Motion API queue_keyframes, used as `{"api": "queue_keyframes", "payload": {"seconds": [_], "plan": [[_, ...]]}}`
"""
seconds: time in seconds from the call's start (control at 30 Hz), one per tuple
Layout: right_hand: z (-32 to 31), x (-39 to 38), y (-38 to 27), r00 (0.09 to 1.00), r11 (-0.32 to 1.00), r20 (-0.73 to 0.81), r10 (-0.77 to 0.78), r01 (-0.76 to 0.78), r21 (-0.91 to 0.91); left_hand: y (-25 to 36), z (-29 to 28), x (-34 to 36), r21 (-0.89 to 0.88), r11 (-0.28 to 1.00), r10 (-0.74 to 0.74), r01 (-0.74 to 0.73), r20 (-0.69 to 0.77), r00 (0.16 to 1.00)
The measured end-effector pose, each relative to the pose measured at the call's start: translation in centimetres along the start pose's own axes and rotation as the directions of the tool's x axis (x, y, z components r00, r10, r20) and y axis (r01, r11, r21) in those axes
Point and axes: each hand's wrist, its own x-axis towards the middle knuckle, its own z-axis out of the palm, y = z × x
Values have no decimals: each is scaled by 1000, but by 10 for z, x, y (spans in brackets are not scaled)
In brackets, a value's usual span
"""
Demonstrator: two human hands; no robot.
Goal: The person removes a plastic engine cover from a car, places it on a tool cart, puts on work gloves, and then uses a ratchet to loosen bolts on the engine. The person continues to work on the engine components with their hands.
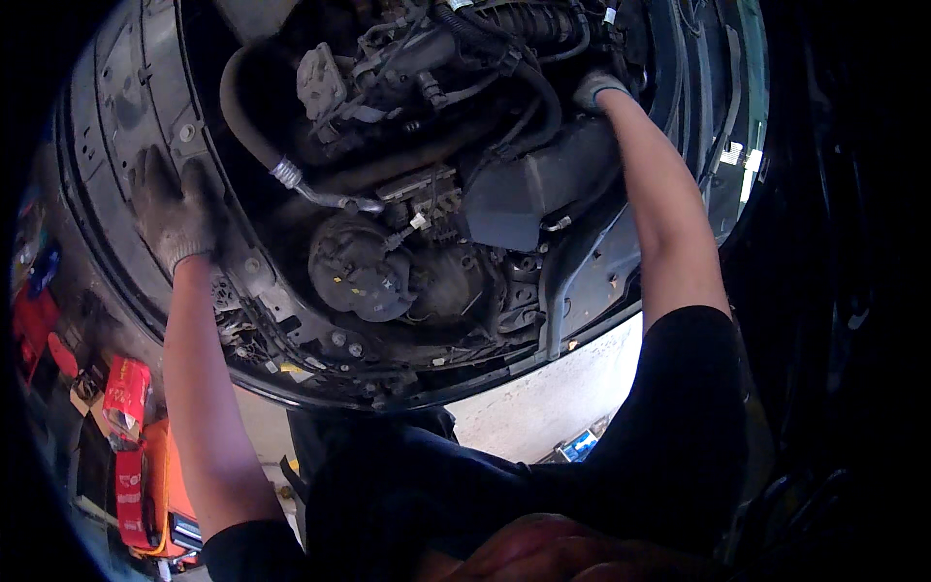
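Observation:
I lean over a car's engine bay with both hands in grey work gloves. My left hand [175, 209] rests on the dark panel [112, 82] along the bay's left edge, its fingers spread and holding nothing. My right hand [598, 89] reaches into the far right part of the bay, beside a black corrugated hose [543, 102]. Its fingers point down into shadow among the parts, so what they touch is hidden. Between my arms lie a round black housing [359, 272], a black box-shaped cover [504, 204] and a thick curved hose [242, 102] with a metal end.
The engine [407, 68] with its pipes and wiring fills the far middle. The fender edge [592, 291] runs along the right. On the floor at lower left are a red package [126, 393] and an orange case [179, 485]. A blue box [580, 446] lies beyond the car's near edge.

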Motion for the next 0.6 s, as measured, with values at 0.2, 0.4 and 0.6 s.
{"api": "queue_keyframes", "payload": {"seconds": [0.2, 0.4, 0.6], "plan": [[28, 28, 17, 992, 1000, -127, 21, -21, 1, -2, 5, 1, 36, 999, 39, -38, -18, 999], [47, 50, 35, 1000, 974, -3, -24, 24, 226, -3, 7, 3, -23, 999, 30, -31, -20, 999], [26, 27, 17, 998, 990, -41, 48, -42, 134, 0, 3, 0, -15, 999, 32, -32, -19, 999]]}}
